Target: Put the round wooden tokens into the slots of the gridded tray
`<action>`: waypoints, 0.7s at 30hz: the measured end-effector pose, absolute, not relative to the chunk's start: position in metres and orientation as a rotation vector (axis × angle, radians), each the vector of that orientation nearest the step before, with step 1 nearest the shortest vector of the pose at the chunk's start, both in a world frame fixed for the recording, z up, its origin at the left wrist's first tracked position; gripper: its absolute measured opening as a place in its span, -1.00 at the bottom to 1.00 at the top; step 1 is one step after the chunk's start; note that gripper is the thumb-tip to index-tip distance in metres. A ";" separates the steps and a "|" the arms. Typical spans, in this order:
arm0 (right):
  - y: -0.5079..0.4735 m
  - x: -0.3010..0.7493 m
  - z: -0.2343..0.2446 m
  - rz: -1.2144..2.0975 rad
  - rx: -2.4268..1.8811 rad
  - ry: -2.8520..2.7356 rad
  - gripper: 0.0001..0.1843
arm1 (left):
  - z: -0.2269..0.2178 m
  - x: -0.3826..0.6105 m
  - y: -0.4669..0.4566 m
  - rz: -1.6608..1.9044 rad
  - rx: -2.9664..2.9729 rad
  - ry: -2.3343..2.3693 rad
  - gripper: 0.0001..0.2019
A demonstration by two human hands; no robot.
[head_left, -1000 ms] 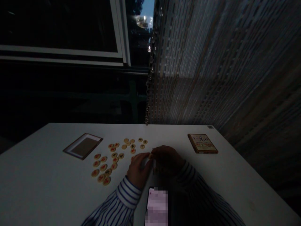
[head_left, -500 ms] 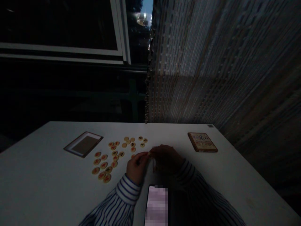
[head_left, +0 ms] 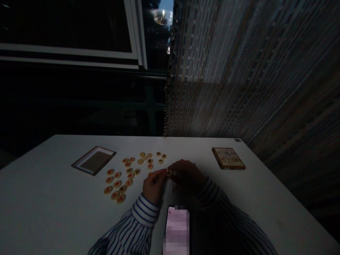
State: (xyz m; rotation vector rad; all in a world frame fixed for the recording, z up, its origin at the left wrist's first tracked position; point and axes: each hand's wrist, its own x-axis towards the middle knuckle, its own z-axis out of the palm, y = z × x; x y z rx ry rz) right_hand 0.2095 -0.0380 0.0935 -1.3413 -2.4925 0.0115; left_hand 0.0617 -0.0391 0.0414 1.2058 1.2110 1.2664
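A round wooden Chinese chess piece [head_left: 169, 173] with a dark character is between the fingertips of my two hands, its face towards me. My left hand [head_left: 154, 186] pinches it from the left with fingers closed. From the right, my right hand [head_left: 187, 174] closes on it; its fingers are bent and in deep shadow. Something thin with a pale edge lies beneath my right hand, mostly hidden. Several loose Chinese chess pieces [head_left: 117, 184] with red or dark characters are spread to the left of my hands, and a few beyond them lie blank side up.
A shallow open box tray [head_left: 79, 165] lies at the table's far left. A flat box with a printed lid [head_left: 230, 158] is at the far right. The lit phone [head_left: 176, 230] lies between my forearms on the white table [head_left: 53, 209]. A string curtain [head_left: 212, 88] hangs behind.
The chess piece between my fingertips has turned so that its dark character now shows. My hands stay in nearly the same place. The view has shifted slightly.
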 end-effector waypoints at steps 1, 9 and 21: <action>-0.038 0.209 0.095 -0.009 -1.362 -2.514 -0.72 | 0.041 0.062 -0.039 1.267 1.209 1.217 -0.78; -0.040 0.209 0.094 -0.074 -1.390 -2.580 -0.69 | 0.036 0.063 -0.039 1.252 1.206 1.187 -0.77; -0.028 0.222 0.097 0.082 -1.693 -2.713 -0.71 | 0.031 0.064 -0.041 1.075 1.557 1.354 -0.73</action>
